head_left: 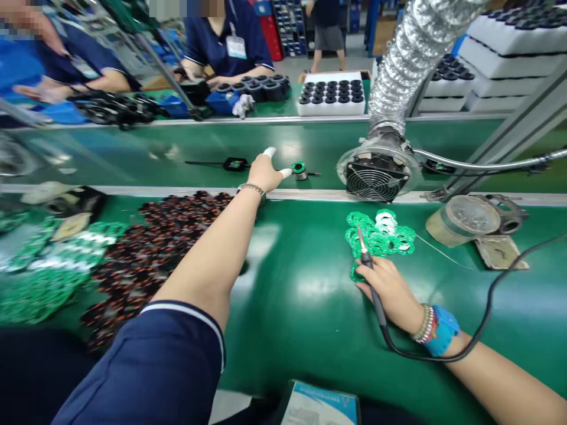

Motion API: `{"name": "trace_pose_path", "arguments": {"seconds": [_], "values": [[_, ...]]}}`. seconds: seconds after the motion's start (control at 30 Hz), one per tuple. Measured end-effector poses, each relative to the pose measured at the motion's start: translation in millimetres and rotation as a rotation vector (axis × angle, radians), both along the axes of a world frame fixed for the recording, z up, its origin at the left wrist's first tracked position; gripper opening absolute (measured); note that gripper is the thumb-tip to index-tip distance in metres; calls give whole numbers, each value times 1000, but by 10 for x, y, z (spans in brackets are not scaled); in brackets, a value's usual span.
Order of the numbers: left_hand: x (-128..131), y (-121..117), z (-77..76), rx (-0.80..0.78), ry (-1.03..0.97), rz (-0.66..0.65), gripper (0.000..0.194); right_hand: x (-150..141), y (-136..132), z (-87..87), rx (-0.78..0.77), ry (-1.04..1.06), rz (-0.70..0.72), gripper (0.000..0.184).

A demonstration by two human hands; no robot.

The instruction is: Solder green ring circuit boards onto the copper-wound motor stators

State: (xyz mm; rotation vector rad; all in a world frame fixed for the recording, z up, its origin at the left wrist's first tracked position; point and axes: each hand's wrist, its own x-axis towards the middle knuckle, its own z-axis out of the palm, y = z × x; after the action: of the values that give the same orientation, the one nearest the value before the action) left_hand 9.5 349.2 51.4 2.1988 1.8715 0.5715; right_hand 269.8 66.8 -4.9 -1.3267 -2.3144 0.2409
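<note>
My left hand (264, 172) reaches out over the conveyor belt (177, 150), fingers apart with white finger cots on two tips. It hovers just left of a small round part with a green ring (300, 169), one fingertip almost touching it. My right hand (390, 290) rests on the green bench and is closed around a soldering iron (367, 262), whose tip points at a heap of green ring-shaped boards (381, 236). The iron's black cable (487, 319) loops away to the right.
A pile of dark coil parts (150, 248) and more green boards (48, 265) lie at the left. A fume extractor fan (374, 177) with a foil hose (411, 53) stands ahead. An iron stand (469, 218) sits right. Other people (225, 41) work across the belt beside trays (331, 92).
</note>
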Motion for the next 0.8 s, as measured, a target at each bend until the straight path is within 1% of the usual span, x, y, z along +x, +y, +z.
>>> {"name": "trace_pose_path", "arguments": {"seconds": [0.07, 0.1, 0.13, 0.2, 0.27, 0.33, 0.4, 0.43, 0.5, 0.57, 0.63, 0.67, 0.7, 0.73, 0.77, 0.8], "values": [[-358, -256, 181, 53, 82, 51, 60, 11, 10, -46, 20, 11, 4, 16], [-512, -405, 230, 47, 122, 86, 54, 21, 19, -65, 29, 13, 12, 17], [-638, -558, 244, 19, 164, 103, 48, 30, 28, -77, 42, 15, 20, 18], [-787, -842, 181, -64, 266, 62, 44, 32, 26, -79, 78, 19, 37, 18], [-809, -1047, 55, -88, 362, 26, 43, 6, -30, -48, 111, 31, 59, 18], [-748, -1159, -52, -37, 396, 40, 36, -41, -159, -1, 115, 49, 97, 18], [-651, -1219, -95, 2, 371, 28, 30, -85, -357, 43, 82, 61, 139, 18], [-598, -1252, -95, 4, 351, -8, 27, -98, -473, 59, 57, 62, 151, 18], [-498, -1378, -82, -13, 316, -127, 23, -104, -716, 70, 3, 54, 146, 20], [-415, -1621, -85, -51, 286, -292, 19, -91, -944, 59, -34, 54, 107, 21], [-363, -1975, -118, -103, 219, -493, 17, -85, -1127, 32, -46, 72, 67, 22], [-350, -2176, -145, -131, 141, -615, 17, -90, -1196, 15, -48, 83, 53, 23], [-341, -2382, -177, -165, 56, -705, 19, -102, -1249, -1, -49, 92, 42, 24], [-334, -2582, -214, -202, -32, -754, 23, -120, -1285, -18, -52, 97, 32, 25], [-322, -2769, -256, -236, -116, -763, 31, -140, -1305, -33, -55, 99, 19, 26], [-302, -2935, -303, -264, -183, -733, 44, -162, -1312, -47, -58, 99, 6, 27]]}}
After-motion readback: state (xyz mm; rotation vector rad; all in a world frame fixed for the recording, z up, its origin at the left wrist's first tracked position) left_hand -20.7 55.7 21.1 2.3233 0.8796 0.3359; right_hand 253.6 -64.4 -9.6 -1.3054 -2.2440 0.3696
